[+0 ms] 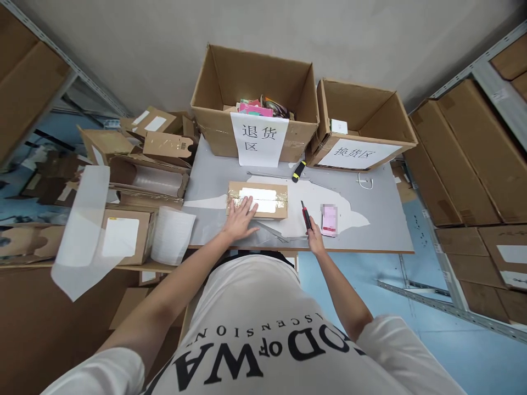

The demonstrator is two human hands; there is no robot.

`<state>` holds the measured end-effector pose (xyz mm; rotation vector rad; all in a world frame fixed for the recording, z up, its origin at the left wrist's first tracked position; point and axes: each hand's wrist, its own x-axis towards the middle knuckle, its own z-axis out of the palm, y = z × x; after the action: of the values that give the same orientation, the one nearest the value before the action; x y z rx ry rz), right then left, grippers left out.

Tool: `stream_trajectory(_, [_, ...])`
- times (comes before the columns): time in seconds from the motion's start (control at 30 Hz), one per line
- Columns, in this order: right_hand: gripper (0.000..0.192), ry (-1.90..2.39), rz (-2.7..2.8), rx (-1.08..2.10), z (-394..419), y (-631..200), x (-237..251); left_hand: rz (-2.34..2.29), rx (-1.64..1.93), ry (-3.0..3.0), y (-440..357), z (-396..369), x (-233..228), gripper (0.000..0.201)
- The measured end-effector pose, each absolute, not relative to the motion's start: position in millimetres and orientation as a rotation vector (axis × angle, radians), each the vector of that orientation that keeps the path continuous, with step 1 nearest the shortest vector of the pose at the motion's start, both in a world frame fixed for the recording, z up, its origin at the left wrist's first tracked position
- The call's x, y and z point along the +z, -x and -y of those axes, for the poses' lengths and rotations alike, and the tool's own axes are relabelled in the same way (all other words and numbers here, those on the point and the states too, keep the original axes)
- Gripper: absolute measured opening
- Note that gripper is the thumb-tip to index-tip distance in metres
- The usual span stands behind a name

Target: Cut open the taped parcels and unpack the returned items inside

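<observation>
A small taped cardboard box with white labels lies flat on the grey table. My left hand rests on its top near the left end, fingers spread and stretched out. To the right of the box, my right hand grips a red and black box cutter, its tip pointing away from me. A phone with a pink screen lies just right of that hand. Farther back on the table is a black and yellow highlighter.
Two large open cartons with paper signs, a left carton and a right carton, stand at the table's back. Opened boxes and packing foam crowd the left. Shelves of cartons rise at right. A white hook lies near the right carton.
</observation>
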<state>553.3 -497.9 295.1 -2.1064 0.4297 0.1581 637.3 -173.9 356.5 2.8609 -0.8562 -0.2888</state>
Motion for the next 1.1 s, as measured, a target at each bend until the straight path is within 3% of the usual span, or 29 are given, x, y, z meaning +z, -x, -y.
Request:
stream_trajectory(0.27, [0.064, 2.459, -0.473, 0.27, 467.6, -579.1, 253.0, 0.73, -0.319, -2.88, -605.0, 176.2, 351.8, 0.08])
stream_trajectory(0.53, [0.063, 2.551, -0.538, 0.317, 460.2, -584.6, 229.6, 0.726, -0.339, -2.87, -604.1, 173.7, 352.2, 0.084])
stream_trajectory(1.1, [0.06, 2.809, -0.455, 0.438, 458.4, -584.4, 244.5, 0.691, -0.382, -2.854, -605.4, 175.3, 351.2, 0.09])
